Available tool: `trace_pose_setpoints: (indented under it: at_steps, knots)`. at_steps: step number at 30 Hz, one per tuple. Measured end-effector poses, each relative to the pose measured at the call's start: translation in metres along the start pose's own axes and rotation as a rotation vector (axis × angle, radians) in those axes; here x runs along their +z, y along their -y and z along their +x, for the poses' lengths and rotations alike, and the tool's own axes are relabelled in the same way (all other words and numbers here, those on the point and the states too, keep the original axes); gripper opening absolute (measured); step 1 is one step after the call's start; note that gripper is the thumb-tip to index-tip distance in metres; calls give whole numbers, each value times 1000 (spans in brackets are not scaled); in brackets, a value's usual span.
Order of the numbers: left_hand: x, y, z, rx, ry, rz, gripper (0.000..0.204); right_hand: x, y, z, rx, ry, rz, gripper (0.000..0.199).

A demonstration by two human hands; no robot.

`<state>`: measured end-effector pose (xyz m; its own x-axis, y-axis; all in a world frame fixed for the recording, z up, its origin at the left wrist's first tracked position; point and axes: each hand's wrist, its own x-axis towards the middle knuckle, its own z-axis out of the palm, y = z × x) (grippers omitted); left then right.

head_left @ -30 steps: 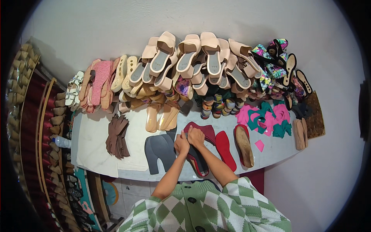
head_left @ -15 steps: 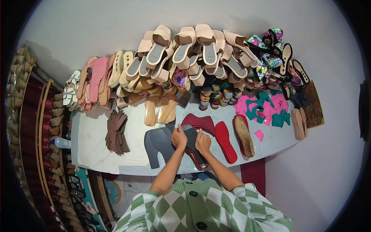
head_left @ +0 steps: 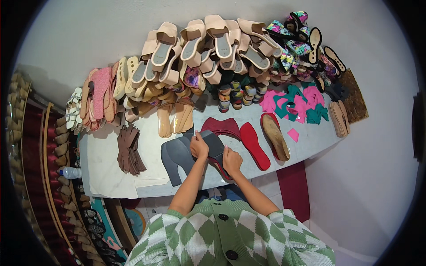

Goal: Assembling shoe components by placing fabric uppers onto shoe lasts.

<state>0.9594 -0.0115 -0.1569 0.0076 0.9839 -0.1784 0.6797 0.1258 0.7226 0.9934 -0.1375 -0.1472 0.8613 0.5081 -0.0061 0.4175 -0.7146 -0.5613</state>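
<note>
Between my hands is a dark grey sheet piece (head_left: pixel 214 142) of shoe material. My left hand (head_left: pixel 199 145) pinches its left side, fingers closed. On its near right edge my right hand (head_left: pixel 231 160) is closed in a similar pinch. Beneath it, partly hidden, lies a dark red and black piece (head_left: pixel 220 170). Curved grey cutouts (head_left: pixel 172 156) lie left of my left hand. Beyond the held piece sits a maroon curved shoe upper (head_left: pixel 222 126). To the right are a bright red insole (head_left: pixel 255 146) and a tan, red-edged sole (head_left: pixel 275 136).
Heeled beige sandals (head_left: pixel 191 43) are piled along the back of the table (head_left: pixel 108 153). A brown strap bundle (head_left: pixel 129 150) lies left. Pink and teal scraps (head_left: pixel 295 103) and a stack of tan soles (head_left: pixel 339 119) lie right. Shoe-filled shelves (head_left: pixel 62 168) stand at far left.
The whole view has shifted, so the table sits higher and slightly left in the picture. Against the table, my right hand has come toward me; both hands still grip the grey piece.
</note>
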Motion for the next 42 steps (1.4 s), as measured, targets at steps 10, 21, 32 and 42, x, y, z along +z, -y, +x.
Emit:
trace_pose_setpoints:
  at_steps: [10, 21, 32, 42]
  knots:
    - [3, -7, -2, -18, 10, 14, 55, -3, -6, 5, -1, 87, -47, 51]
    - [0, 9, 0, 48, 154, -68, 57, -4, -36, -10, -73, 155, 43, 57]
    - [-12, 25, -11, -5, -70, -151, 54, -19, -108, -20, 275, 543, 794, 62]
    - [-41, 41, -29, -63, -150, -137, 53, -5, -16, -16, -48, 250, 166, 53]
